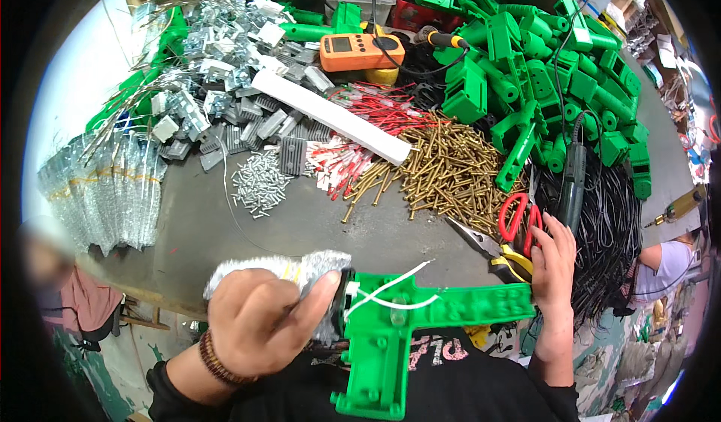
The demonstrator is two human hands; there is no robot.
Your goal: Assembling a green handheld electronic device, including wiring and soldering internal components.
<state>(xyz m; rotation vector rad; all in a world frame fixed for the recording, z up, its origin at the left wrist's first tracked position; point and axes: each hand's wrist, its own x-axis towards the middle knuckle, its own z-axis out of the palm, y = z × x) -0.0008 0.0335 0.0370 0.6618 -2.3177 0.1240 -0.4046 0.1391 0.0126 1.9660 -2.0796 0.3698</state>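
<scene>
My left hand [259, 320] is closed, thumb and fingers gripping a silver-wrapped piece [327, 263] with a black rim at the open end of a green gun-shaped plastic housing half [379, 347]. Two thin white wires [398, 283] cross over the housing, whose hollow inside with small posts faces up. At the other end of the housing, my right hand [554, 264] has its fingers stretched out beside the red-handled scissors [513, 217]. The housing's tip meets the base of this hand. Yellow-handled pliers [488, 248] lie just left of its fingers. Whether the fingertips touch the scissors is unclear.
Brass-coloured screws [451, 178], small silver screws [259, 181] and red-and-white wired parts [338, 166] lie in heaps. Green housings [541, 69] pile up at the back right, above black cables [608, 234]. A white strip [330, 117] lies across metal parts. An orange meter [360, 51] stands behind.
</scene>
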